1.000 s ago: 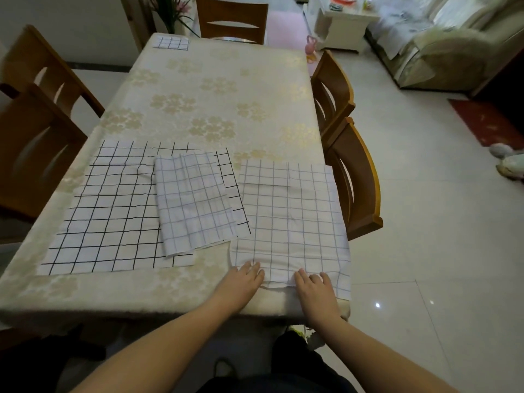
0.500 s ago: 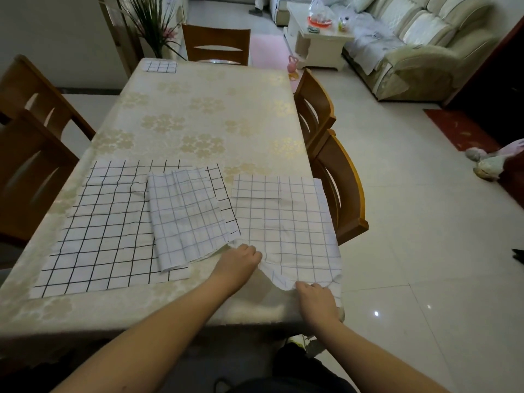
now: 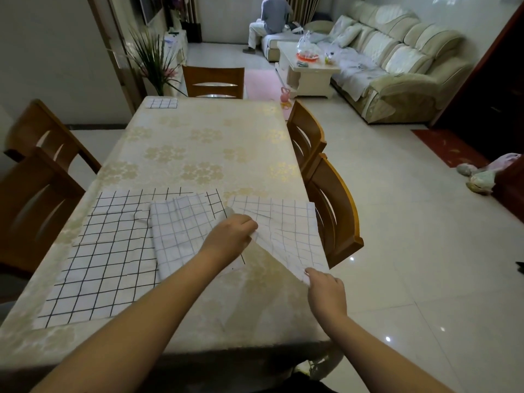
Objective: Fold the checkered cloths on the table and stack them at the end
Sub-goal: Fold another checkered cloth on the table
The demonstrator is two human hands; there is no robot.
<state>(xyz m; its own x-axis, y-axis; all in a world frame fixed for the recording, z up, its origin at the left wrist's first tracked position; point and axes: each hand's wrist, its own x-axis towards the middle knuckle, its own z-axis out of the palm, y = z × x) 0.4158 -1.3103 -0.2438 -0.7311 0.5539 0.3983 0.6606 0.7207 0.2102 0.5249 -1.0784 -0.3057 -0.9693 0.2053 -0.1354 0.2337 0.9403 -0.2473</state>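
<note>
Both hands are on the right-hand cloth (image 3: 286,225), the pale one with the thin grey grid, lying at the table's (image 3: 204,143) right edge. The left hand (image 3: 231,236) has its fingers curled around the cloth's near-left corner and holds it raised off the tabletop. The right hand (image 3: 326,290) pinches the near-right corner, down by the table's edge. Between the two hands the near edge of the cloth runs taut on a slant, and bare floral tablecloth shows beneath it.

Just left of that, a smaller fine-checked cloth (image 3: 178,231) lies partly on top of the big bold-checked cloth (image 3: 107,251), which is spread flat over the near-left part of the table. The left forearm crosses over the near corner of the smaller one.

Way up at the far-left corner of the table sits a small folded checkered cloth (image 3: 161,103), on its own.

Wooden chairs (image 3: 334,208) stand along both sides and at the far end. Beyond, there is a cream sofa (image 3: 397,66), a coffee table (image 3: 306,72) with bits on top, and a person (image 3: 269,18) sitting with their back to us.
</note>
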